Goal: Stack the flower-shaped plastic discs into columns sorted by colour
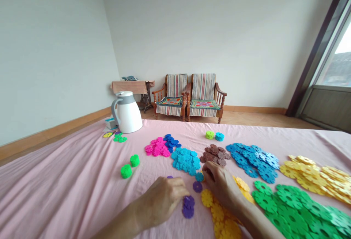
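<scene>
The left hand [163,198] rests low on the pink tablecloth [68,191], fingers curled downward with the tips at a small group of purple discs [188,207]; whether a disc is pinched between the fingers cannot be told from this view. The right hand [221,183] lies just beside it, fingers bent and pressed to the cloth near a single teal disc [199,176] and a single purple disc [197,186]; its grip is likewise hidden. Directly under and below the right wrist lies an orange-yellow disc pile [223,220], partly covered by the forearm. To the right of that pile spreads a green disc pile [293,204], and beyond it a pale yellow disc pile [315,175]. Behind the hands, from left to right, lie a magenta disc pile [157,147], a small dark blue group [171,141], a light blue disc pile [186,159], a brown disc pile [215,154] and a larger blue disc pile [253,160]. Two green stacked blocks [129,166] stand well apart to the left. A green and a teal stack [214,135] stand further back. A white jug [126,112] stands at the far left edge of the table; two striped armchairs [189,96] stand against the wall
</scene>
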`<state>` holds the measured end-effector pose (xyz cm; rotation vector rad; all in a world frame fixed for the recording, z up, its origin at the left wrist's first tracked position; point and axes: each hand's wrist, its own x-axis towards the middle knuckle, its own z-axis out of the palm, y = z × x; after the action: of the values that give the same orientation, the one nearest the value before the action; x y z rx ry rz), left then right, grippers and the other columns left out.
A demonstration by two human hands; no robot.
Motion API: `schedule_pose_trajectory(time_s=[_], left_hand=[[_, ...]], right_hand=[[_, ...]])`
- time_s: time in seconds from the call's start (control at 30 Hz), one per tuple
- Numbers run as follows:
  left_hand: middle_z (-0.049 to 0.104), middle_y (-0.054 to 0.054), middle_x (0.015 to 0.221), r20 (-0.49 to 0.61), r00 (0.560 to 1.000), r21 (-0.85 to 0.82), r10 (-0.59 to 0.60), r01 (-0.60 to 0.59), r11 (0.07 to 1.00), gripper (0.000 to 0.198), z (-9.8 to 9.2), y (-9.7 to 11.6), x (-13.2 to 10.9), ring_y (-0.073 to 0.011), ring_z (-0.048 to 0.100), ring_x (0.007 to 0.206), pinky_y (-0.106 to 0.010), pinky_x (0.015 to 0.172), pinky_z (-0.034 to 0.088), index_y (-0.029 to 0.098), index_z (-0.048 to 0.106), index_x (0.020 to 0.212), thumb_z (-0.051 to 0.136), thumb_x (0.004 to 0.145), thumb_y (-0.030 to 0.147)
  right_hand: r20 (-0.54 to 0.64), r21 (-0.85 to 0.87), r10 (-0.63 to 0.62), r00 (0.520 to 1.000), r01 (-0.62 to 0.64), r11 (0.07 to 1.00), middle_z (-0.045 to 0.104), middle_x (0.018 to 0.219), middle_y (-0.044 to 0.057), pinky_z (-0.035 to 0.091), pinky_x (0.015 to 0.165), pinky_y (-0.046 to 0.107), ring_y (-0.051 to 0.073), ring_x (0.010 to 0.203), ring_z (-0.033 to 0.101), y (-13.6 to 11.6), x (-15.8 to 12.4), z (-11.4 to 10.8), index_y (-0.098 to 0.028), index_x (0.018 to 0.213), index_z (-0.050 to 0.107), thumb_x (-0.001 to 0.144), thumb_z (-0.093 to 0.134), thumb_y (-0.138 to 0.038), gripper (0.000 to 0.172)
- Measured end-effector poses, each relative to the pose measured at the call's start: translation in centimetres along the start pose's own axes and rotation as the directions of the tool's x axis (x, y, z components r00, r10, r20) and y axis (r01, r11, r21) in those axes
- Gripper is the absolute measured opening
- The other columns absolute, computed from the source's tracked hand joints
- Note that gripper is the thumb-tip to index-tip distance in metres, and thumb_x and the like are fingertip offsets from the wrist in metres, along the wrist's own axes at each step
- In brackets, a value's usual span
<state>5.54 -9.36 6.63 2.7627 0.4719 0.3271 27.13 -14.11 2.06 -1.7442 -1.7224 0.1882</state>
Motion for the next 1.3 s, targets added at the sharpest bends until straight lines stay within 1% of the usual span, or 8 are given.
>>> schedule_pose_trajectory(time_s=[0.13,0.27,0.47,0.7,0.87,1.0,1.2,1.3], left_hand=[[0.062,-0.005,0.097,-0.170,0.978,-0.148,-0.122,0.097,0.984,0.028,-0.9,-0.9,0.2,-0.0157,0.059,0.086,-0.024,0.076,0.045,0.023,0.067,0.102,0.044,0.088,0.013],[0.062,-0.003,0.091,-0.230,0.905,-0.286,-0.359,0.290,0.913,0.027,-1.8,-2.7,0.1,-0.0119,0.055,0.066,-0.021,0.060,0.043,0.019,0.062,0.104,0.051,0.081,0.016],[0.057,0.001,0.067,-0.152,0.877,-0.439,-0.455,0.352,0.826,0.009,-1.3,-5.0,0.0,-0.0116,0.052,0.060,-0.019,0.051,0.039,0.015,0.058,0.073,0.055,0.074,0.023],[0.051,0.003,0.059,-0.033,0.847,-0.497,-0.531,0.447,0.744,0.013,-0.8,-4.8,0.1,-0.0107,0.050,0.046,-0.016,0.034,0.030,0.016,0.054,0.072,0.051,0.074,0.029],[0.049,0.004,0.057,-0.045,0.838,-0.472,-0.544,0.462,0.751,0.016,-0.2,-5.1,0.1,-0.0113,0.052,0.044,-0.016,0.033,0.033,0.016,0.056,0.078,0.052,0.076,0.031],[0.057,-0.001,0.073,-0.074,0.845,-0.456,-0.529,0.443,0.772,0.021,-0.4,-5.4,0.0,-0.0112,0.054,0.047,-0.017,0.033,0.034,0.015,0.059,0.085,0.049,0.079,0.033],[0.061,-0.002,0.084,-0.029,0.935,-0.241,-0.354,0.337,0.910,0.035,-2.2,-5.3,-0.9,-0.0128,0.053,0.063,-0.021,0.056,0.041,0.019,0.067,0.098,0.071,0.066,0.031],[0.061,0.000,0.079,0.022,0.946,-0.214,-0.323,0.320,0.923,0.041,-2.6,-5.1,-1.0,-0.0136,0.052,0.064,-0.021,0.057,0.039,0.020,0.067,0.102,0.074,0.063,0.028]], right_hand=[[0.006,-0.012,-0.001,1.000,0.001,1.000,0.055,0.068,0.000,0.029,0.056,0.024,0.013,0.061,0.049,-0.3,0.0,-0.3,-0.021,0.067,0.041,0.087,0.036,-0.022,0.021],[0.013,-0.005,0.003,1.000,-0.003,1.000,0.057,0.071,0.001,0.030,0.058,0.025,0.013,0.064,0.051,-0.5,0.0,-0.5,-0.020,0.069,0.046,0.086,0.038,-0.021,0.019],[0.016,-0.020,0.001,1.000,-0.001,1.000,0.057,0.070,0.001,0.031,0.058,0.024,0.013,0.063,0.051,-0.4,0.1,-0.5,-0.020,0.068,0.045,0.087,0.037,-0.020,0.020],[0.009,-0.018,-0.006,1.000,0.006,1.000,0.056,0.070,0.001,0.033,0.059,0.024,0.014,0.064,0.052,-0.4,0.0,-0.3,-0.020,0.070,0.047,0.087,0.036,-0.021,0.020],[0.012,-0.013,-0.021,1.000,0.021,1.000,0.057,0.072,0.002,0.034,0.060,0.025,0.014,0.065,0.053,-0.5,0.0,-0.5,-0.020,0.073,0.051,0.086,0.037,-0.020,0.019],[0.025,-0.017,-0.008,1.000,0.008,1.000,0.058,0.073,0.002,0.034,0.060,0.025,0.014,0.066,0.053,-0.6,0.0,-0.6,-0.019,0.074,0.052,0.086,0.037,-0.019,0.019],[0.041,-0.010,0.005,0.999,-0.004,1.000,0.057,0.073,0.002,0.034,0.060,0.024,0.014,0.067,0.054,-0.8,-0.1,-0.8,-0.019,0.074,0.051,0.086,0.038,-0.019,0.018],[0.038,-0.010,-0.001,0.999,0.002,1.000,0.057,0.074,0.002,0.034,0.061,0.024,0.014,0.067,0.054,-0.8,-0.1,-0.7,-0.019,0.074,0.052,0.085,0.038,-0.019,0.017]])
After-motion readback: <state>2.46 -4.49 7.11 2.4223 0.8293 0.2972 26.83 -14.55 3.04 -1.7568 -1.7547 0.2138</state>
